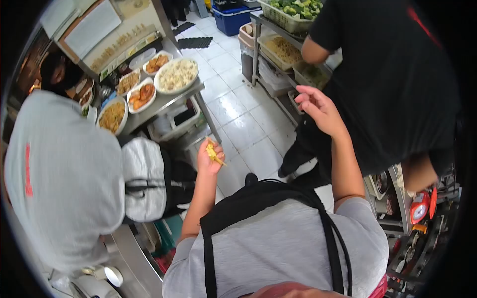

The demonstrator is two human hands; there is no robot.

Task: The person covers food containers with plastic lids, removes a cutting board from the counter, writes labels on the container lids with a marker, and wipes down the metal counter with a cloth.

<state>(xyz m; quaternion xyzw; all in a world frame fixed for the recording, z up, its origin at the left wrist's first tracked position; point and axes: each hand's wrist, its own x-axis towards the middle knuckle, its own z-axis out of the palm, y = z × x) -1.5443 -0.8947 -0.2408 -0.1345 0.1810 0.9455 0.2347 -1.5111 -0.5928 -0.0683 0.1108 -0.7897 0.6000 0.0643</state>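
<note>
My left hand [202, 161] is raised over the floor with its fingers curled around a small, irregular yellow piece of food [213, 153], whose exact kind I cannot make out. A thin end of it sticks out below the fingers. My right hand [320, 110] is stretched forward with nothing in it, fingers extended and partly apart. It is beside the dark shirt of a person on the right and near the rack of food trays. On the left, a counter holds a large oval dish of rice [176, 76] and a white dish of orange-brown food [141, 97].
A person in grey [69, 174] stands close on the left, and a person in black [392, 84] on the right. A metal rack carries a basket of green vegetables [293, 9] and a tray of noodles [280, 50]. White floor tiles [238, 114] run between. A blue cooler [231, 21] stands behind.
</note>
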